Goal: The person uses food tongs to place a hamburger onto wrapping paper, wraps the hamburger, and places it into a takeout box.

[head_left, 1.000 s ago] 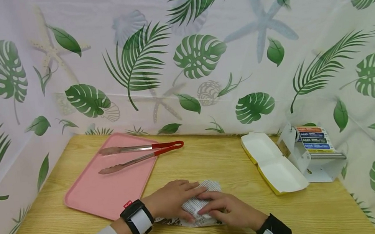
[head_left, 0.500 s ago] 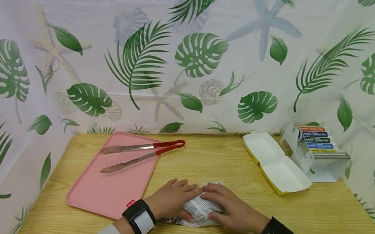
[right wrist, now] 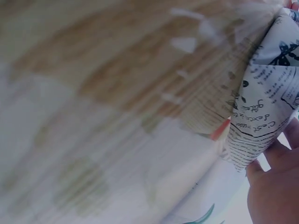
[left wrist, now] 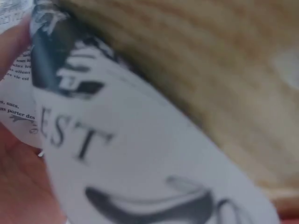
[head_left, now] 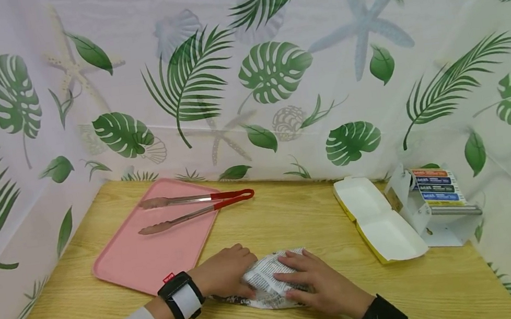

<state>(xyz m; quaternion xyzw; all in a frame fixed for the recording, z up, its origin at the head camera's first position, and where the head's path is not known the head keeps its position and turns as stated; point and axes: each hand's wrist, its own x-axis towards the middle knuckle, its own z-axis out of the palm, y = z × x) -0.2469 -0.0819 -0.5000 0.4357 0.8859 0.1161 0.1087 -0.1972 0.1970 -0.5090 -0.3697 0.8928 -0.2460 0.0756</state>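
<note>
Head view shows both hands on a newsprint-wrapped bundle (head_left: 269,284) near the front edge of the wooden table (head_left: 290,218). The right hand (head_left: 319,284) lies over the bundle's right part, fingers fairly straight and spread, pressing down on the paper. The left hand (head_left: 223,273) is at the bundle's left end with its fingers curled onto the paper's edge; whether they pinch a fold or only push against it cannot be told from this angle. In the left wrist view the printed paper (left wrist: 117,154) fills the frame, blurred, with a fingertip behind its upper left corner. In the right wrist view a folded corner of the paper (right wrist: 266,112) sits above the hand.

The bundle's long axis runs roughly from 9 to 3 o'clock across the table, between the two hands, touching both, so neither is nearer.

Outward from the bundle, at about 10 o'clock, a pink tray (head_left: 153,255) carries red-handled tongs (head_left: 195,208). At about 2 o'clock an open white takeaway box (head_left: 378,224) lies just beside a white dispenser (head_left: 431,202) with coloured labels. A leaf-printed curtain (head_left: 274,73) encloses the table.
</note>
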